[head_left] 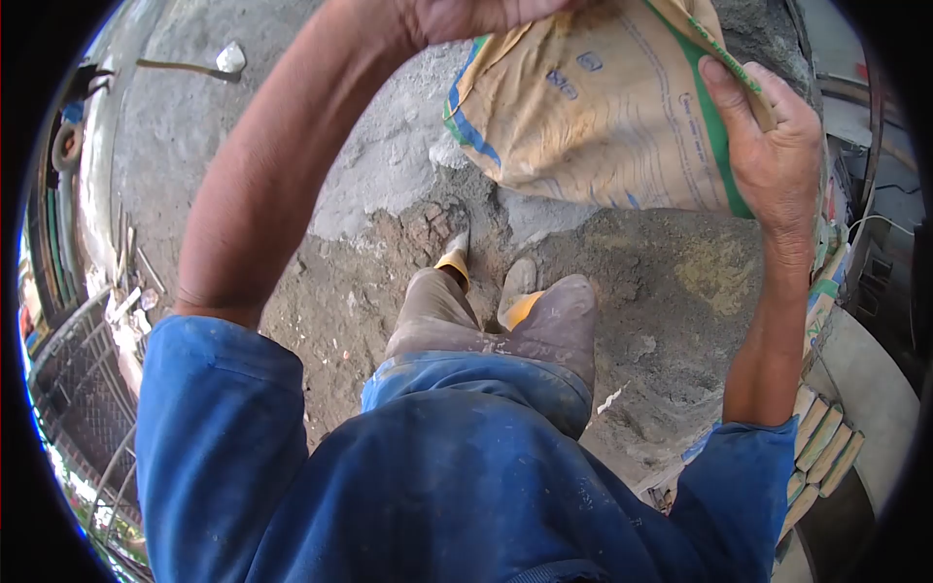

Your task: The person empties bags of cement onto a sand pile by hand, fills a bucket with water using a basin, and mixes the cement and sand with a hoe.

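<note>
A tan paper sack (603,117) with green and blue bands and faded print hangs in front of me at the top of the head view. It looks creased and slack. My right hand (773,146) is closed around its green-striped right edge, thumb on the near side. At the sack's upper left is my left hand (476,15), cut off by the frame's top, so its fingers do not show. Beneath the sack lies grey powder (389,146), spread over the ground. Whatever is inside the sack is hidden.
My boots (517,287) stand on rough brown soil (340,291). A long-handled tool (185,68) with a pale head lies at upper left. Metal bars (87,369) and debris line the left side. Several stacked pale blocks (826,452) are at lower right.
</note>
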{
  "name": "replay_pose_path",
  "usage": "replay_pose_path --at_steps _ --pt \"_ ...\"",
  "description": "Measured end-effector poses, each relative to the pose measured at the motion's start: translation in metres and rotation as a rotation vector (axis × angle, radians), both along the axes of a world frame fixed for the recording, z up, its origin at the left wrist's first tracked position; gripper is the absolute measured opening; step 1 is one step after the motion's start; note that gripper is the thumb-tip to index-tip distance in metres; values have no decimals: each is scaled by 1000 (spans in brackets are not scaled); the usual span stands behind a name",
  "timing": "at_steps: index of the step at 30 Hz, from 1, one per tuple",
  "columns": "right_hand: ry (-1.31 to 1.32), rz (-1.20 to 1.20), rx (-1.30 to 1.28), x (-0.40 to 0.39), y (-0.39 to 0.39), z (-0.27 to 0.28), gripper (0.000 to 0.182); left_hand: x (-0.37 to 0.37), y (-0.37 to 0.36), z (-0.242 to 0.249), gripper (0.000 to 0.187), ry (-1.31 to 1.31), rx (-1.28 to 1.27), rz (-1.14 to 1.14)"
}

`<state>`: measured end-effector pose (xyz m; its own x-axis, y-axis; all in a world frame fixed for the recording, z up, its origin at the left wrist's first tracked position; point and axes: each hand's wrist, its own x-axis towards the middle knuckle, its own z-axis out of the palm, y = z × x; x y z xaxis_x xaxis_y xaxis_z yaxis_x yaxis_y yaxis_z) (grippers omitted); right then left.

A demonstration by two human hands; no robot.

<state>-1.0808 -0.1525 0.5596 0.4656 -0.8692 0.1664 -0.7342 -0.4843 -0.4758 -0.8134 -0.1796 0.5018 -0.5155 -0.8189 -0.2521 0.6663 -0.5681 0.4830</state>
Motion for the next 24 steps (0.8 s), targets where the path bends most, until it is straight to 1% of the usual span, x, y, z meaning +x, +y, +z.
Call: replay_pose_path --at_steps 1,2,3,5,6,7,8,9,10,11,13,14,15,16,17,18,19,21,22,23,24 --pt "-8 -42 -15 -2 2 -2 33 -5 14 2 53 -82 114 18" --pt "-55 -81 6 -6 4 -6 49 4 21 -27 48 -178 -67 18" --pt "-60 -78 -26 -13 4 -16 49 13 27 -61 44 -277 -259 24" --pt "34 -198 -177 -27 6 -38 55 -5 53 -87 53 -1076 -378 188" --pt "31 -195 -189 -28 9 -35 55 -9 61 -115 60 -1327 -435 141" --pt "117 -242 1 -27 13 -32 57 -11 64 -141 69 -1581 -491 95" --pt "207 -286 194 -27 15 -30 59 -16 61 -163 69 -1581 -497 112" --pt "213 -279 189 -29 17 -35 59 -20 59 -184 73 -1620 -524 44" --pt "206 -271 244 -31 20 -45 59 -23 57 -197 78 -1660 -551 -30" --pt "194 -267 294 -35 22 -55 59 -28 55 -209 78 -1663 -554 -26" --pt "156 -266 288 -43 27 -65 59 -41 48 -225 87 -1641 -539 -119" --pt "114 -253 281 -48 29 -69 57 -44 46 -232 81 -1591 -595 -69" --pt "70 -244 272 -53 30 -70 55 -46 41 -240 81 -1585 -605 -72" --pt "72 -253 269 -56 31 -68 55 -46 37 -249 80 -1542 -670 -123" --pt "0 -252 276 -56 32 -66 54 -42 35 -260 78 -1495 -727 -171" --pt "-72 -248 285 -59 36 -64 52 -40 38 -274 75 -1512 -697 -148" --pt "-67 -254 296 -64 37 -64 52 -37 42 -285 75 -1505 -692 -159" --pt "-93 -250 310 -73 36 -67 50 -33 46 -302 74 -1592 -753 -404" --pt "-88 -247 321 -76 38 -71 50 -38 54 -308 58 -1635 -685 -364" --pt "-95 -260 299 -80 39 -74 49 -45 59 -312 58 -1631 -674 -372" --pt "-103 -277 274 -83 39 -76 48 -51 60 -315 47 -1677 -635 -329"
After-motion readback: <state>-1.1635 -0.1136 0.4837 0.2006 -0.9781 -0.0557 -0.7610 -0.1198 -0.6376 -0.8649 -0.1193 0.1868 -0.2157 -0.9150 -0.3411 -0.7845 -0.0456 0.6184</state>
